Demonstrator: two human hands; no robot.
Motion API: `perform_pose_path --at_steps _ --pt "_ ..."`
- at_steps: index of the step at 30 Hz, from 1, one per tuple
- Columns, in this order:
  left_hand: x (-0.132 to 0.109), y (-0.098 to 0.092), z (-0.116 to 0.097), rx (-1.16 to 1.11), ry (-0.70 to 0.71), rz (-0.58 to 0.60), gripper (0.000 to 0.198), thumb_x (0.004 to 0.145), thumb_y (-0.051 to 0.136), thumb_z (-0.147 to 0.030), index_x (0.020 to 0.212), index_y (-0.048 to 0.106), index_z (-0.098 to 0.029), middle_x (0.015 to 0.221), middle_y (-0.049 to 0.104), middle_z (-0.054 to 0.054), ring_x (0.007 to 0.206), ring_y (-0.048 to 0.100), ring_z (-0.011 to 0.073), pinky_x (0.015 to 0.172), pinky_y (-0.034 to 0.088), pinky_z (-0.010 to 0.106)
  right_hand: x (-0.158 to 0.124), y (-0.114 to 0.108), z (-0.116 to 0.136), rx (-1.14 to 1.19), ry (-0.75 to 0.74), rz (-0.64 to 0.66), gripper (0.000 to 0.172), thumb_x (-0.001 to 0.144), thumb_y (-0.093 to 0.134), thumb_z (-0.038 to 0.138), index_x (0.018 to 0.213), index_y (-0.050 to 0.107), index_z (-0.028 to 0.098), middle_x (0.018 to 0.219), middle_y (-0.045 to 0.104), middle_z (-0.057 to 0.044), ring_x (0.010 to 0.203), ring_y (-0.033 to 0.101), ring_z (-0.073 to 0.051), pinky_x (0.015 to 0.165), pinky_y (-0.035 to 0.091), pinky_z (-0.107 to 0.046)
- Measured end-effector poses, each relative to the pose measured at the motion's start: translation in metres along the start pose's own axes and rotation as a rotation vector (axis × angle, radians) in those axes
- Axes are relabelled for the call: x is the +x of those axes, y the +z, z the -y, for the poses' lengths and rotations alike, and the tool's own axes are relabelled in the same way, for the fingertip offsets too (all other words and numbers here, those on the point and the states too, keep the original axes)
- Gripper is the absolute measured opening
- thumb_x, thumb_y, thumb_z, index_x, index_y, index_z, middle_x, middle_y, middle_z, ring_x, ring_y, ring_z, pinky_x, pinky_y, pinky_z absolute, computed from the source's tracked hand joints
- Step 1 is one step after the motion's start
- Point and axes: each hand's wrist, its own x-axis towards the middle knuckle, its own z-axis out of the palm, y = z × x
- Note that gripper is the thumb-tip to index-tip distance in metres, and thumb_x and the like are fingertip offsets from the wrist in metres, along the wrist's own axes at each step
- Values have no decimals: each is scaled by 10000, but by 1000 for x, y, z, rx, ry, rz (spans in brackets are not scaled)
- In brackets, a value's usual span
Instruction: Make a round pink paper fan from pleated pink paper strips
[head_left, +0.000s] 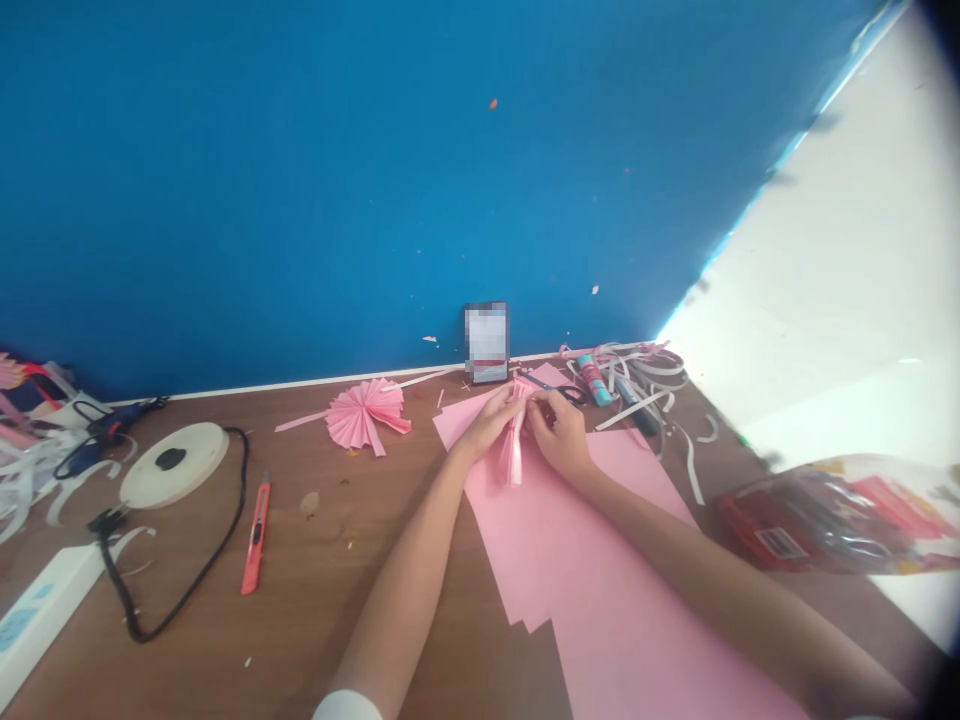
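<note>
A narrow bundle of folded pink paper (512,455) stands between my hands, above large pink sheets (600,560). My left hand (491,418) is closed on the bundle's left side near its top. At its upper right, my right hand (556,430) has its fingers pinched together close to the paper; whether they grip it is hidden. Dark-handled scissors (571,392) lie just behind my right hand. A pleated pink paper fan (366,412) rests to the left on the brown table (300,640).
A phone (487,342) leans on the blue wall. Glue (594,380) and paper strips (660,370) lie back right, a plastic package (840,515) at right. Leftward are a red cutter (256,537), a white roll (174,466), a black cable (217,568) and a power strip (45,620).
</note>
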Motion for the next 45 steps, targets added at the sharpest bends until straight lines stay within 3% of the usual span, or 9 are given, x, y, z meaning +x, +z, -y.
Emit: perform_pose_path --at_steps 4,8,17,20,22,27,31,39,45 --pt "2 -2 4 -14 -21 47 386 817 555 -477 980 606 -130 702 553 22 645 508 115 645 385 245 2 -2 3 92 73 -26 146 905 452 318 881 532 199 612 576 12 540 515 -139 566 408 -278" --pt "5 -4 8 -38 -28 -59 356 818 554 -472 919 603 -134 678 520 3 616 469 92 610 357 221 1 -3 7 98 65 -45 127 887 464 301 833 519 200 671 607 2 555 501 -128 568 399 -270" --pt "6 -6 11 35 -38 -222 454 844 483 -520 1083 612 -157 711 545 11 627 478 102 608 388 225 -16 -7 4 119 -246 -18 115 809 453 221 696 431 219 722 538 -35 660 505 -169 627 409 -327" --pt "6 -5 12 45 -32 -226 485 857 437 -552 1129 593 -182 719 539 11 608 475 101 579 388 223 -18 -4 14 280 -153 -56 109 877 414 263 779 441 224 920 592 -72 716 551 -172 645 437 -343" --pt "5 -4 11 47 -18 -242 485 855 435 -560 1117 596 -186 729 539 14 604 474 100 576 393 224 -17 -3 23 453 -19 -49 116 920 377 303 830 407 236 958 605 -73 644 547 -150 582 432 -323" --pt "3 0 5 38 -43 -219 485 834 454 -583 1018 609 -161 670 519 9 564 467 101 554 403 232 -16 -2 40 644 173 33 172 939 386 370 820 367 247 666 569 18 428 419 -109 430 338 -269" --pt "5 0 4 37 -47 -227 468 824 476 -580 962 607 -152 651 524 11 576 481 106 564 418 233 -20 -2 47 623 167 30 162 933 409 355 821 391 239 563 487 52 426 407 -103 427 330 -248" --pt "8 -3 11 -8 -8 -252 526 835 417 -617 1028 586 -157 624 497 -8 516 439 85 502 373 222 -30 -1 46 471 86 54 143 916 437 323 811 449 226 615 493 29 540 487 -121 530 407 -270" --pt "5 -2 7 -15 32 -212 529 843 404 -615 1065 574 -165 599 461 -15 504 403 85 473 327 221 -42 -11 69 340 -149 153 68 872 462 206 810 480 225 634 522 10 539 483 -123 515 394 -270"
